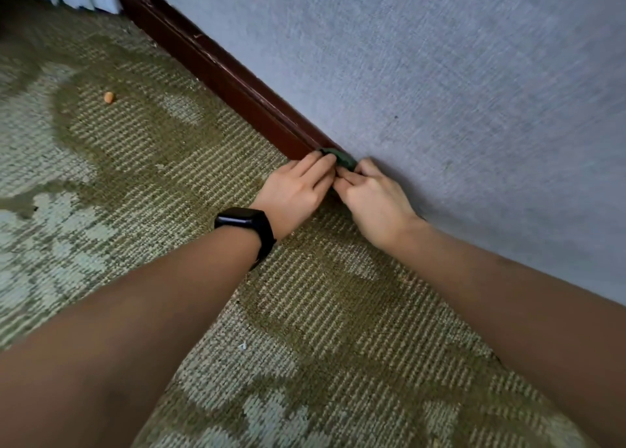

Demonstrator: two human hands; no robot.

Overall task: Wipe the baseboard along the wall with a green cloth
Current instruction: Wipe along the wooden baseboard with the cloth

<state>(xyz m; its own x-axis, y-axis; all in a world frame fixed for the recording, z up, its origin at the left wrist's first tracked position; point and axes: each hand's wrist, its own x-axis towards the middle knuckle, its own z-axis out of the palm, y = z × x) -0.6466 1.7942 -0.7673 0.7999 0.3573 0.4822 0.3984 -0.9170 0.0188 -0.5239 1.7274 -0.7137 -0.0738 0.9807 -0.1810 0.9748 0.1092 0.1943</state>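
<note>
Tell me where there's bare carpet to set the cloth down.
Bare carpet lies left of the left hand, between the baseboard and the small orange bit, and again nearer you, around the white scrap. It is crowded at the baseboard, where the right hand and left hand meet on the green cloth.

The baseboard runs from upper left to frame centre, wall to its right, carpet to its left. At centre the cloth sits against it, just beyond the left hand and right hand.
</note>
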